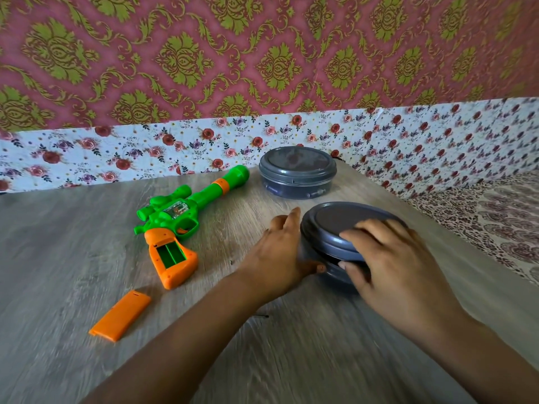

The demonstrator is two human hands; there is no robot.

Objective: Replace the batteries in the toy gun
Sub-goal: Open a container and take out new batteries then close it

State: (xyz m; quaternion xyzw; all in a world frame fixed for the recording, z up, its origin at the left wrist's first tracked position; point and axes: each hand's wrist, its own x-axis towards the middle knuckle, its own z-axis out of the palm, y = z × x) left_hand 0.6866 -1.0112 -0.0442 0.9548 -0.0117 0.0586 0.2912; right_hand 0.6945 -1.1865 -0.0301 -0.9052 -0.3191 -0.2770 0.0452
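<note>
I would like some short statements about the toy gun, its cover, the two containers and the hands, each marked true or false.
1. The battery slot in the toy gun grip is open. True.
2. The orange cover is fitted on the gun. False: it lies on the table, apart.
3. Both hands touch the near container. True: left hand, right hand.
4. The far container has no lid. False: its lid is on.

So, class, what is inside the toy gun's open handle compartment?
The toy gun shows an empty green battery bay, with no batteries. Its orange cover lies apart on the table.
</note>
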